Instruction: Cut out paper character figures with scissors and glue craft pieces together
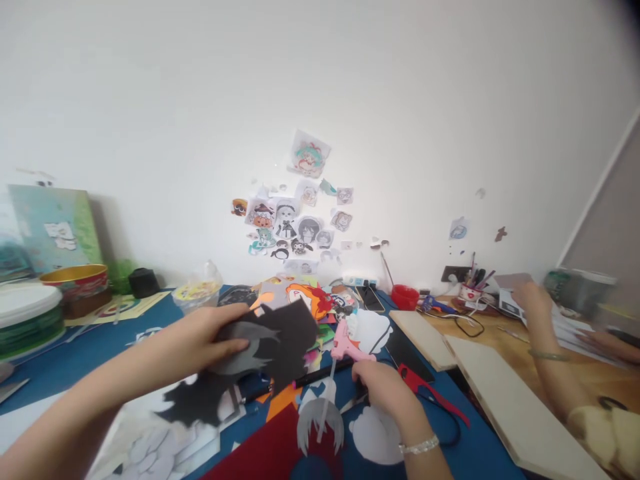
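My left hand [225,337] pinches a sheet of black paper [293,333], with a grey cut-out [250,350] lying against it under the thumb. Below the hand a jagged black cut-out piece [195,400] shows. My right hand [387,387] is curled on the right side, its fingers closed on what look like scissors [354,403], whose silver blades point down and left. Just beyond those fingers lies a pink glue gun [345,343] with a long glue stick [327,407] in it. The stick crosses a grey hair-shaped cut-out [306,427]. White cut-out paper [377,437] lies beside my right wrist.
Dark red paper [260,447] lies in front, and coloured scraps crowd the middle. Red-handled scissors [433,393] and pale boards [515,400] are at right. Tubs, including a white-lidded tub [30,320], stand left. Another person's hand [533,300] handles papers at far right.
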Available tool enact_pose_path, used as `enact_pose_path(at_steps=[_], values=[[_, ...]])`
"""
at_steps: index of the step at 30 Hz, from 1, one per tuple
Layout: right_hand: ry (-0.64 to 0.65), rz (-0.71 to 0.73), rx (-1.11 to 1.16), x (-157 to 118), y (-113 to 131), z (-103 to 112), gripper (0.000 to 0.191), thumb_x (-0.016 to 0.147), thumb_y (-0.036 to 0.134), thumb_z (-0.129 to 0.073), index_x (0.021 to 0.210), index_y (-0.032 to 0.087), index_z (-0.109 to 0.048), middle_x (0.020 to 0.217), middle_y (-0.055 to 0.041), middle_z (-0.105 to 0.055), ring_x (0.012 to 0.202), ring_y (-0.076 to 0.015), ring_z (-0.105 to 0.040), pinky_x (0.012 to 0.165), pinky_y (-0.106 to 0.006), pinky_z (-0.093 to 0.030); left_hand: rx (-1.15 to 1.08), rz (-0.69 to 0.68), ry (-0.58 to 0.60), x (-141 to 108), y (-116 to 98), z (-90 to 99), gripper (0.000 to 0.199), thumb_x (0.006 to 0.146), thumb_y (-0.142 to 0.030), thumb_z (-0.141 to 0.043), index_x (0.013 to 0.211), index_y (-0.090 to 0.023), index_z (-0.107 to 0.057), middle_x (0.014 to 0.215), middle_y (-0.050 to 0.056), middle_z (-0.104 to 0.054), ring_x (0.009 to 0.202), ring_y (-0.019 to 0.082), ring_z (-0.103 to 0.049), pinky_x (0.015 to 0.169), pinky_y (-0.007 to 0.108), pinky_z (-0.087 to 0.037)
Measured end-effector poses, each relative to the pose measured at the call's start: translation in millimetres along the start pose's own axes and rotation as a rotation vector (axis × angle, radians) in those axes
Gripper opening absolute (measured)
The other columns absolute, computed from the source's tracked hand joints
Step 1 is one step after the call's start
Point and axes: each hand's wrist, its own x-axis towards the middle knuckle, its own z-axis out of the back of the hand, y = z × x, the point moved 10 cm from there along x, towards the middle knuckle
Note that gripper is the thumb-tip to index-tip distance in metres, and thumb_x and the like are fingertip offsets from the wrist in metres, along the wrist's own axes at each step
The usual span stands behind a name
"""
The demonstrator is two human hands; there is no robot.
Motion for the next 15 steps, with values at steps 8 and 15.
enact_pose_path(at_steps=[8, 15], values=[[-0.061, 0.287, 0.116, 6, 18, -3, 0.051, 0.046, -0.004, -0.042, 0.084, 0.023, -0.061, 0.079, 0.0021, -0.06, 0.068, -0.013, -0.054, 0.053, -0.018, -0.031, -0.721, 0.243, -0.109, 13, 54, -59.1, 0.046, 0.058, -0.035, -0.072, 0.098, -0.017, -0.056, 0.088, 0.007, -0.069, 0.08, 0.024, -0.065, 0.067, 0.031, -0.054], [-0.143, 0.328, 0.241, 5, 23, 16, 0.056, 0.053, -0.002, -0.036, 0.096, 0.025, -0.06, 0.1, -0.0015, -0.058, 0.094, -0.0158, -0.054, 0.077, -0.022, -0.038, -0.922, 0.323, -0.176, 9, 88, -83.6, 0.048, 0.059, -0.027, -0.074, 0.102, -0.017, -0.055, 0.098, 0.009, -0.067, 0.087, 0.024, -0.064, 0.071, 0.032, -0.054]])
